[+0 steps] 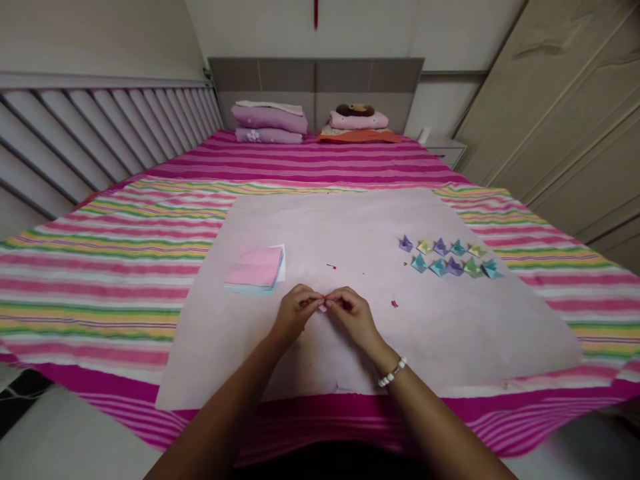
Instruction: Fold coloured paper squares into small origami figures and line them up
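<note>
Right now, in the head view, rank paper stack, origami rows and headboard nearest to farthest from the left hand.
From the left hand:
1. Paper stack, just beyond, left.
2. Origami rows, farther right.
3. Headboard, at the far end.

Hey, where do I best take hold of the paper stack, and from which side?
By its near right corner, I'd say, coming from the right with your left hand. The stack lies flat, so pinching an edge seems easiest, and that corner faces this hand.
</note>
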Motion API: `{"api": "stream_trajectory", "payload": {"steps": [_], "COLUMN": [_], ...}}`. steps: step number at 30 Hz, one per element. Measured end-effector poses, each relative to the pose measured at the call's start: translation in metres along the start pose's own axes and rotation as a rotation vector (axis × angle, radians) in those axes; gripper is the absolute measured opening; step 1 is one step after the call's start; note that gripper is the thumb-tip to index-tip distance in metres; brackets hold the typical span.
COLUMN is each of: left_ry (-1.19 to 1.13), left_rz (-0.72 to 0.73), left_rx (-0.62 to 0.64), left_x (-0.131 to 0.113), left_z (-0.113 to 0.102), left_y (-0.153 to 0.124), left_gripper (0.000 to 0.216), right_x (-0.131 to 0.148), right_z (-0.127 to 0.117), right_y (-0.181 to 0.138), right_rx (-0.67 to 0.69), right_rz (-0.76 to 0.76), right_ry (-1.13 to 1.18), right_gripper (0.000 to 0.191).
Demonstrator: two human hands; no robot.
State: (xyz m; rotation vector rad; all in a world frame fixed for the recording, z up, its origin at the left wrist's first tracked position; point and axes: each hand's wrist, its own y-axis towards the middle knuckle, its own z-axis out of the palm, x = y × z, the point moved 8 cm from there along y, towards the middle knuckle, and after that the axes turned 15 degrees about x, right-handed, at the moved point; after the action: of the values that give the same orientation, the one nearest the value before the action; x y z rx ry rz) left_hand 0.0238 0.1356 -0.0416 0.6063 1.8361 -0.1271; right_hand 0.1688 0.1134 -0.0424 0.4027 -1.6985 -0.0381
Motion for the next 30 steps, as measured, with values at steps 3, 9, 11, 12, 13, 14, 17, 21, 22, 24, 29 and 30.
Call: {"api": "stream_trajectory", "payload": {"steps": [3,9,11,12,13,14,17,21,22,24,29,30], "left_ry": [0.013,0.009,0.000,-0.004,-0.008,-0.010,-0.008,0.017,0.027,0.055,0.140,0.158], "left_rz": [0.037,0.037,0.012,-0.003,-0.020,-0.037,-0.091,-0.129,-0.128,-0.110,-0.044,-0.038], "left_rx": [-0.003,-0.022,-0.038,-0.047,-0.057,-0.066,-0.091,-0.117,-0.120,-0.121,-0.095,-0.092], "left_x": [0.003,0.014,0.019,0.022,0.025,0.028,0.035,0.039,0.038,0.034,0.020,0.018], "left_z": [0.003,0.007,0.006,0.006,0.005,0.005,0.004,0.004,0.004,0.004,0.009,0.010], "left_y": [0.007,0.016,0.016,0.016,0.015,0.014,0.013,0.012,0.013,0.013,0.012,0.012], "left_gripper": [0.007,0.010,0.010,0.011,0.011,0.011,0.012,0.008,0.008,0.011,0.022,0.023], "right_x": [-0.009,-0.020,-0.024,-0.026,-0.029,-0.032,-0.040,-0.043,-0.043,-0.042,-0.033,-0.032], "right_z": [-0.001,-0.006,-0.008,-0.008,-0.009,-0.009,-0.009,-0.009,-0.010,-0.010,-0.010,-0.009], "right_y": [0.005,0.012,0.012,0.012,0.011,0.011,0.008,0.004,0.004,0.003,0.002,0.002], "right_rx": [-0.013,-0.029,-0.044,-0.052,-0.060,-0.067,-0.082,-0.101,-0.105,-0.112,-0.101,-0.092], "right_rz": [0.020,0.059,0.078,0.088,0.098,0.108,0.127,0.119,0.113,0.094,0.017,0.003], "right_ry": [-0.016,-0.036,-0.034,-0.031,-0.025,-0.017,0.008,0.028,0.027,0.018,-0.025,-0.034], "right_gripper": [0.007,0.008,0.008,0.008,0.008,0.008,0.008,0.006,0.005,0.005,0.012,0.014]}}
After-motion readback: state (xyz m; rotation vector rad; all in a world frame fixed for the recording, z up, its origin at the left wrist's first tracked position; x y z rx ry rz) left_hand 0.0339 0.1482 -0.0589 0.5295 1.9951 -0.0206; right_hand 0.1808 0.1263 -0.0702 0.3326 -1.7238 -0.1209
